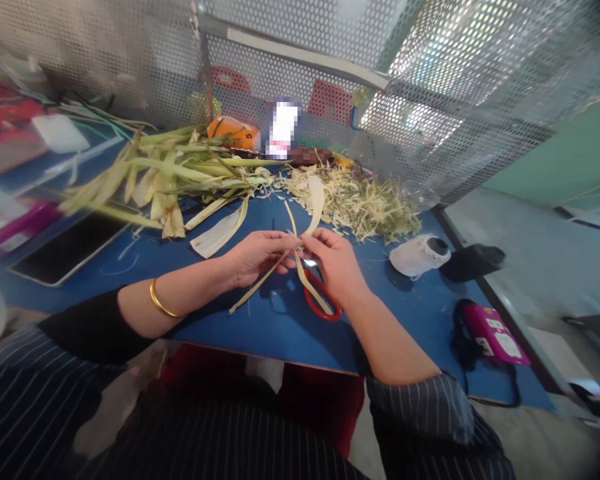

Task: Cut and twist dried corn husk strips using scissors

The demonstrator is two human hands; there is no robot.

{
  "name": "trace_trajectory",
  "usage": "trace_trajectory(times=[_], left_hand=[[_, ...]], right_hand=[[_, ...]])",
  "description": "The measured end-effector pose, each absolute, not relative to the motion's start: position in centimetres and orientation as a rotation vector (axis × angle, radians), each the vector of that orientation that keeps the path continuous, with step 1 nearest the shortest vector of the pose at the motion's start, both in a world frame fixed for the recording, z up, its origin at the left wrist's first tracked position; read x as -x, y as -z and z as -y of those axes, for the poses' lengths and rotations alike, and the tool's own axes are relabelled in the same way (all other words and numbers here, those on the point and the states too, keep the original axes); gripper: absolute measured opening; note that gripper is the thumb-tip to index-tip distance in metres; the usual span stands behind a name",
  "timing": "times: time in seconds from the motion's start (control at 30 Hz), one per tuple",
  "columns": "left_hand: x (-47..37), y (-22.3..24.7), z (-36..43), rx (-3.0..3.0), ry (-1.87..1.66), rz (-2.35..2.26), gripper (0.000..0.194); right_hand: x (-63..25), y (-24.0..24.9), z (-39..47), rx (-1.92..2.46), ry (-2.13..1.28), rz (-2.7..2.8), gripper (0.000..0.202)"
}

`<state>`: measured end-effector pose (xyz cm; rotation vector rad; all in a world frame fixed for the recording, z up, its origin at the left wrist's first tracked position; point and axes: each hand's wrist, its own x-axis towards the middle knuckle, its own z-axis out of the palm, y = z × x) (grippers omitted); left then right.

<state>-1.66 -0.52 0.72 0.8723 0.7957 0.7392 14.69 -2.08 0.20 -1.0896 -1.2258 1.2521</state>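
Observation:
My left hand [265, 257] and my right hand [337, 263] meet over the middle of the blue table, both closed in a pinch. Between their fingertips are narrow pale leaf strips [307, 280] that cross one another. One broader piece of leaf [316, 200] stands up from the right fingers. Scissors with a red handle [325, 312] show just below my right hand; whether they lie on the table or hang from that hand, I cannot tell. Left of my hands lies a loose pale leaf [220, 230].
Long green leaves [180, 167] are heaped at the back left, shredded trimmings [365, 207] at the back right. White thread cone [417, 257] and black cone [473, 262] stand rightward, near a magenta pack [497, 333]. A dark tablet [75, 243] lies left. Perforated metal screen [300, 67] borders the back.

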Motion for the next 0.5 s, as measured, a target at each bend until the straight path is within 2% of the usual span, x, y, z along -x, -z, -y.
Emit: trace_trajectory(times=[0.1, 0.4, 0.5], left_hand=[[1.5, -0.6, 0.7, -0.898, -0.723, -0.796, 0.019], [0.8, -0.4, 1.4, -0.995, -0.781, -0.887, 0.012], [0.9, -0.5, 1.3, -1.0, -0.783, -0.898, 0.012]], right_hand=[[-14.5, 0.0, 2.2, 1.105, -1.212, 1.232, 0.023], [-14.6, 0.8, 1.9, 1.328, -0.914, 1.364, 0.031], [-15.2, -0.2, 2.1, 1.431, -0.643, 1.476, 0.033]])
